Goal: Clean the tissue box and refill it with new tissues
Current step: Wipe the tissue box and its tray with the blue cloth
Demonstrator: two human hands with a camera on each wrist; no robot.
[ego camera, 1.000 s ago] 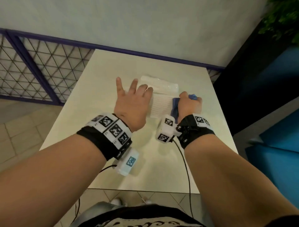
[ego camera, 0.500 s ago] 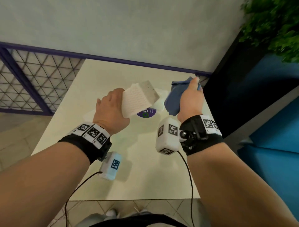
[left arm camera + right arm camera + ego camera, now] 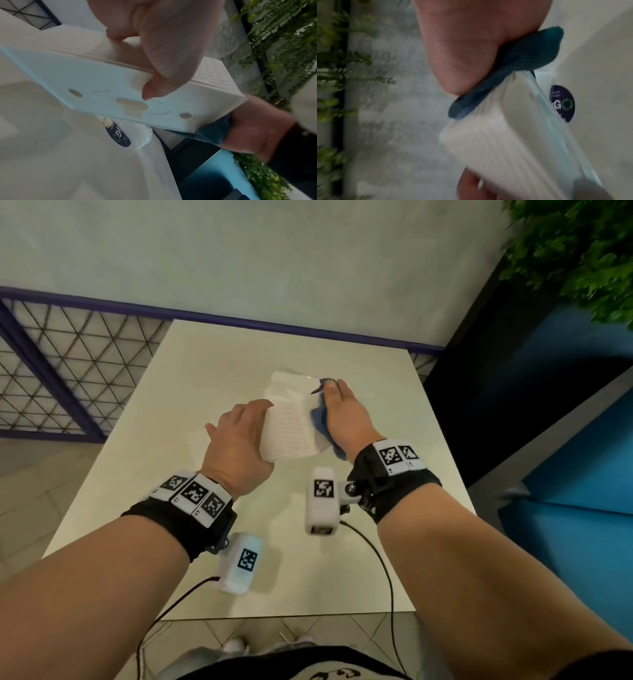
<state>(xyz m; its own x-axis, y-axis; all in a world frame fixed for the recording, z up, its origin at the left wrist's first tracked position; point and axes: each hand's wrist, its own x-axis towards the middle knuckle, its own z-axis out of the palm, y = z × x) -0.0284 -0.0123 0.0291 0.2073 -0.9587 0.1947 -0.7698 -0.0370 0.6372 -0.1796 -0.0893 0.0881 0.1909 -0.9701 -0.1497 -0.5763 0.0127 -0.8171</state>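
Above a smooth pale counter, the left hand grips a rectangular, ribbed white plastic box; the right hand presses a soft blue knit cloth against its side.

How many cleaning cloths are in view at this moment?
1. A blue cloth is held in the right hand and pressed against the side of the white tissue box, which the left hand grips above the table. Another could be hidden.
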